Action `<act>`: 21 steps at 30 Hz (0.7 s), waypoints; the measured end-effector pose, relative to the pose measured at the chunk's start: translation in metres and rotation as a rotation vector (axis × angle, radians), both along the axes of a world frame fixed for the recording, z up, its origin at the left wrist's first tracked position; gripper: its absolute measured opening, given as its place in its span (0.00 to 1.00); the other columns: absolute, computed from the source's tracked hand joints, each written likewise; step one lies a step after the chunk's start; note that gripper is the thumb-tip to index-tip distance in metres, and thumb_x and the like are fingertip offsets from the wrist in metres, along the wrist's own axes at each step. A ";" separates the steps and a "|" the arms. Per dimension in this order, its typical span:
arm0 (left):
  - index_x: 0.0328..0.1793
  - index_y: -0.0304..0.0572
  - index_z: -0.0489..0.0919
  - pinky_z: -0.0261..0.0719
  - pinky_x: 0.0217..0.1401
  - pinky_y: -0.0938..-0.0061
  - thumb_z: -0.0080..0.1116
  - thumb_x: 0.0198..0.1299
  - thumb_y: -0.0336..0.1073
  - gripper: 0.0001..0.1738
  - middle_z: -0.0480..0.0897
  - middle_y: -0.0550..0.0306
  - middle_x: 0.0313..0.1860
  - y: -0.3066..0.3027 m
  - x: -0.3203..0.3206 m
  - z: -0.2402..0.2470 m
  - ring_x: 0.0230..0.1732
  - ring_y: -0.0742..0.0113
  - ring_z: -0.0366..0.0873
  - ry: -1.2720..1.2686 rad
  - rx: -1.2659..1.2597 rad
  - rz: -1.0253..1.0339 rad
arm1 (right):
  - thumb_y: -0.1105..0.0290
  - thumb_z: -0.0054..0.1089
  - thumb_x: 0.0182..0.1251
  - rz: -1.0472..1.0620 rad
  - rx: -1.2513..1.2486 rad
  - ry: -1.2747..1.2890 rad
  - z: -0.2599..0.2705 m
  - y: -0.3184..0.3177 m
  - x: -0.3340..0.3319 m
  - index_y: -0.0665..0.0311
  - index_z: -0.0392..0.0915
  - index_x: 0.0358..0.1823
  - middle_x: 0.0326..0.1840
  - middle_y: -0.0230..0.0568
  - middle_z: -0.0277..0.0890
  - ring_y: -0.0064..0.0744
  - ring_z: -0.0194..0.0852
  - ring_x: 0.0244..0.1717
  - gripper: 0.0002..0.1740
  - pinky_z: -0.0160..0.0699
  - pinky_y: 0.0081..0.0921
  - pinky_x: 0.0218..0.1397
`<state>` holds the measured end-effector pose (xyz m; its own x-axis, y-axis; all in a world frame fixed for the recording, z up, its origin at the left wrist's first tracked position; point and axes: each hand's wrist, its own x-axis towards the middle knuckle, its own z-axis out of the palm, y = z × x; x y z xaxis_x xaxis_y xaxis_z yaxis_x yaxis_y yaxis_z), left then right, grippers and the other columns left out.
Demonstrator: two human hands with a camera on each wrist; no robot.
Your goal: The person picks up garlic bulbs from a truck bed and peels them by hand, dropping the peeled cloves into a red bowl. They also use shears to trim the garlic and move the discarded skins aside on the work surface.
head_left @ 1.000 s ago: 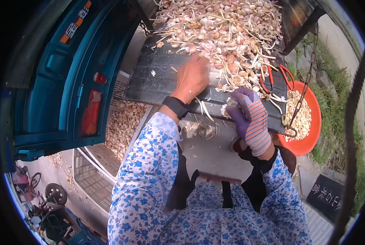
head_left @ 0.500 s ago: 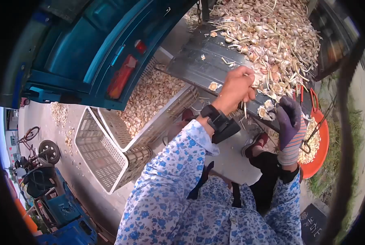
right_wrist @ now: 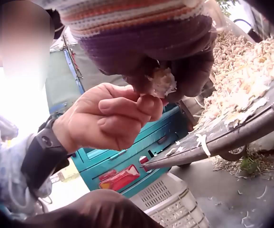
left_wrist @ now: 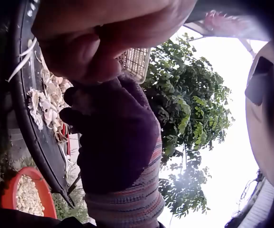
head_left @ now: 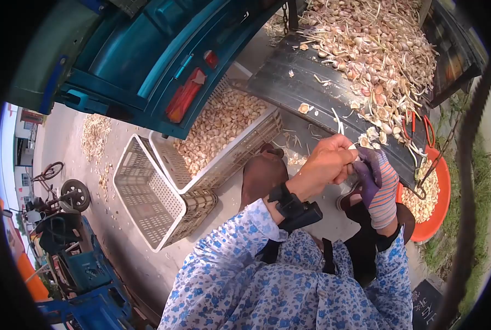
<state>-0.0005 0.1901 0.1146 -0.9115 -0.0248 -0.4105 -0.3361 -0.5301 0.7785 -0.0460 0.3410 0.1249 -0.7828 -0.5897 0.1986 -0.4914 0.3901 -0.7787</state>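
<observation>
Garlic bulb (right_wrist: 161, 81) sits clamped in the gloved right hand (head_left: 378, 186), the left hand (head_left: 325, 165) pinching it with curled fingers, just off the tailgate (head_left: 289, 82) near edge — a firm hold and small pulls seem best.

Bright daylight, fisheye-warped dark edges, blown-out sky glare, blurred close hands.

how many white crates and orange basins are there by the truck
white crates: 2 (full crate, empty crate)
orange basin: 1
total: 3
</observation>
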 end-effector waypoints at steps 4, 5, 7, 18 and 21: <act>0.35 0.39 0.74 0.52 0.10 0.83 0.54 0.60 0.33 0.05 0.75 0.59 0.18 0.002 0.011 -0.004 0.10 0.80 0.64 -0.006 0.013 -0.032 | 0.75 0.58 0.59 0.078 0.067 0.087 -0.006 0.009 0.006 0.67 0.74 0.49 0.37 0.51 0.74 0.52 0.75 0.37 0.16 0.73 0.36 0.39; 0.33 0.39 0.75 0.52 0.10 0.83 0.54 0.59 0.33 0.05 0.75 0.58 0.18 0.002 0.012 -0.003 0.09 0.80 0.64 0.000 0.013 -0.037 | 0.75 0.58 0.59 0.102 0.108 0.145 -0.005 0.010 0.006 0.67 0.74 0.49 0.38 0.52 0.74 0.53 0.74 0.37 0.16 0.72 0.38 0.40; 0.32 0.39 0.75 0.52 0.09 0.83 0.54 0.59 0.33 0.06 0.75 0.57 0.18 0.000 0.012 -0.002 0.09 0.80 0.64 0.005 0.007 -0.060 | 0.74 0.58 0.58 0.130 0.155 0.219 -0.005 0.009 0.007 0.67 0.74 0.48 0.37 0.52 0.73 0.53 0.73 0.37 0.15 0.71 0.40 0.39; 0.30 0.36 0.75 0.53 0.11 0.83 0.53 0.62 0.31 0.08 0.73 0.61 0.18 0.009 0.016 -0.009 0.11 0.80 0.62 0.054 0.024 0.118 | 0.73 0.61 0.54 0.009 0.220 0.466 -0.015 0.002 0.017 0.63 0.71 0.27 0.23 0.44 0.65 0.48 0.67 0.27 0.06 0.62 0.40 0.29; 0.36 0.37 0.74 0.55 0.13 0.85 0.51 0.65 0.32 0.06 0.78 0.58 0.24 0.008 0.021 0.000 0.12 0.79 0.62 0.069 0.126 0.120 | 0.73 0.61 0.54 0.031 0.077 0.315 -0.003 0.003 0.035 0.63 0.74 0.26 0.22 0.44 0.67 0.48 0.67 0.25 0.05 0.63 0.38 0.28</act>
<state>0.0207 0.1979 0.1148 -0.9312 -0.0875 -0.3538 -0.2128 -0.6576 0.7227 -0.0115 0.3442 0.1220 -0.6717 -0.6348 0.3819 -0.7158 0.4233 -0.5554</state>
